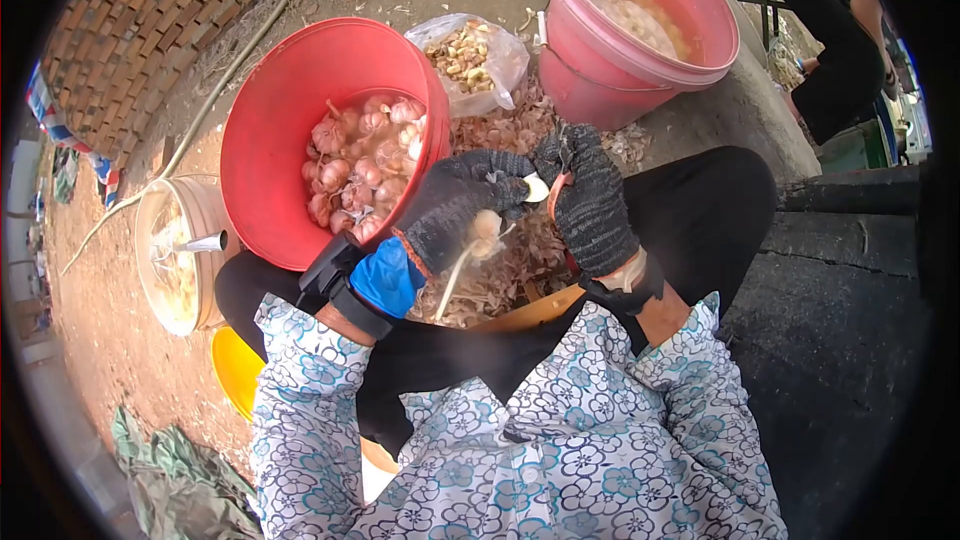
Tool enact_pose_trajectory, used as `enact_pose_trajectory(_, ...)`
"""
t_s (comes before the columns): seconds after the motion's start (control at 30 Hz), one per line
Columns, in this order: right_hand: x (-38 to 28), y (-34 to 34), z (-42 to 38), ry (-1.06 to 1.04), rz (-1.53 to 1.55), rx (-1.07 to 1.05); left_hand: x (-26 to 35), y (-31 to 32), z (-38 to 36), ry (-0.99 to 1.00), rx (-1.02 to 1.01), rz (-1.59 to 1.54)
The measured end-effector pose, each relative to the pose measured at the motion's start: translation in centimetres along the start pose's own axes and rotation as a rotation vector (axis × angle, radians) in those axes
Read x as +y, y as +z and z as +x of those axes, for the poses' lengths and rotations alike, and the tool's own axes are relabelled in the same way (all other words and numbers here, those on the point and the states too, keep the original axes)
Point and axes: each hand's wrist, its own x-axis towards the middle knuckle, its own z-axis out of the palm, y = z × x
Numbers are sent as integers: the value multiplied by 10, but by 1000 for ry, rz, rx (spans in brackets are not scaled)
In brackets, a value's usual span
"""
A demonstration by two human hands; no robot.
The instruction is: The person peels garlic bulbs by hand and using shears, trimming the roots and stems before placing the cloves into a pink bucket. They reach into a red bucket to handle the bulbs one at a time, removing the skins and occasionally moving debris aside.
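Note:
My left hand (pixel 462 202), in a dark knitted glove, is closed with a pale peeled garlic clove (pixel 536 188) at its fingertips. Below its palm a garlic bulb (pixel 485 227) with a long pale stem shows, held at the lower fingers. Close on the right is my right hand (pixel 590 210), gloved too, its fingers bent near the clove; something small and reddish shows at its thumb, too small to name. Garlic skins (pixel 515 260) lie beneath both hands. To the left stands a red bucket (pixel 262 155) holding garlic bulbs (pixel 360 170) in water.
A pink bucket (pixel 590 90) with pale contents stands at the upper right, beside a plastic bag (pixel 505 65) of cloves. A whitish bucket (pixel 205 202) and a yellow container (pixel 235 370) are at left. Another person's dark-clothed leg (pixel 840 60) shows at upper right.

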Motion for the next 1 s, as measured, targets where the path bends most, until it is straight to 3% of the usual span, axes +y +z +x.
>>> enact_pose_trajectory(0.03,3,-2,0,-20,333,-54,-2,-1,0,35,-31,46)
enact_pose_trajectory(0.07,5,-3,2,-19,334,-54,-4,-2,0,34,-29,46)
enact_pose_trajectory(0.13,7,-3,6,6,-239,228,-9,-5,-2,-33,-61,-286)
enact_pose_trajectory(0.17,5,-2,6,8,-239,226,-11,-4,-1,-34,-58,-289)
enact_pose_trajectory(0.23,-3,4,5,126,28,171,-8,3,3,64,11,7)
enact_pose_trajectory(0.27,-5,2,4,131,29,168,-4,5,0,14,52,73)
enact_pose_trajectory(0.33,-8,-8,2,326,266,-31,-12,1,3,25,87,148)
enact_pose_trajectory(0.37,-10,-13,3,328,266,-31,-15,0,4,40,117,224)
enact_pose_trajectory(0.43,-15,-19,6,242,500,-346,-14,3,4,18,139,228)
enact_pose_trajectory(0.47,-17,-16,5,246,501,-346,-14,5,3,-4,161,234)
enact_pose_trajectory(0.53,-24,0,0,365,1,45,-8,8,0,9,124,231)
enact_pose_trajectory(0.57,-34,4,-1,364,0,48,-7,10,0,28,84,229)
enact_pose_trajectory(0.63,-54,9,-1,67,-315,7,-15,9,2,33,113,297)
enact_pose_trajectory(0.7,-51,-1,0,-22,-422,-50,-25,5,5,40,150,366)
enact_pose_trajectory(0.83,-39,-40,9,-377,-838,-260,-13,-5,6,-22,88,66)
enact_pose_trajectory(0.87,-38,-45,13,-654,-974,-246,-7,-5,5,-57,71,-42)
enact_pose_trajectory(0.9,-30,-45,11,-657,-978,-243,-7,-6,5,-53,67,-40)
enact_pose_trajectory(0.97,-9,-42,7,-27,-845,-98,-8,-8,5,-28,72,-250)
enact_pose_trajectory(1.0,-18,-36,6,132,-1187,-196,-7,-9,5,-23,57,-283)
